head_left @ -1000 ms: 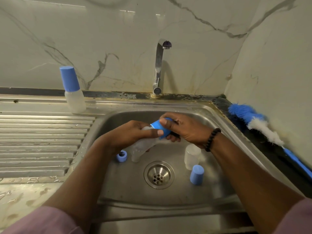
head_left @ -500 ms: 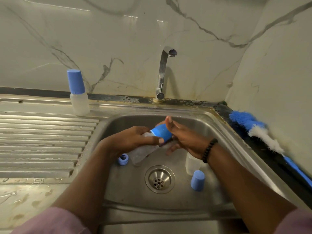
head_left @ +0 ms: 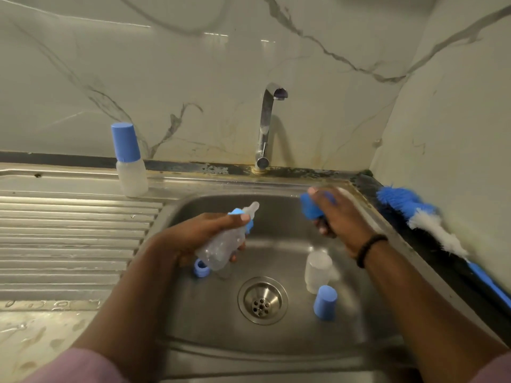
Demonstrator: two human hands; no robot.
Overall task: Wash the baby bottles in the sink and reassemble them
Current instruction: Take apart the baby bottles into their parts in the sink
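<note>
Left hand [head_left: 210, 233] grips the clear, teat-topped bottle [head_left: 224, 244]; right hand [head_left: 334, 214] clutches its blue cap [head_left: 311, 207].

Steel sink [head_left: 276, 352] basin: blue ring [head_left: 201, 268], clear bottle body [head_left: 318, 272], blue cap [head_left: 325, 302]. Capped bottle [head_left: 130, 161] stands upright on the drainboard [head_left: 69, 230]; brush [head_left: 425, 219] apparently lies along the right rim.

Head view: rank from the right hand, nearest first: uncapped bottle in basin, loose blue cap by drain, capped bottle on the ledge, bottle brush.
From the right hand:
1. Uncapped bottle, just below it in the basin.
2. Bottle brush, on the right counter; too close to call against the loose blue cap.
3. Loose blue cap, right of the drain.
4. Capped bottle, far left on the ledge.
</note>
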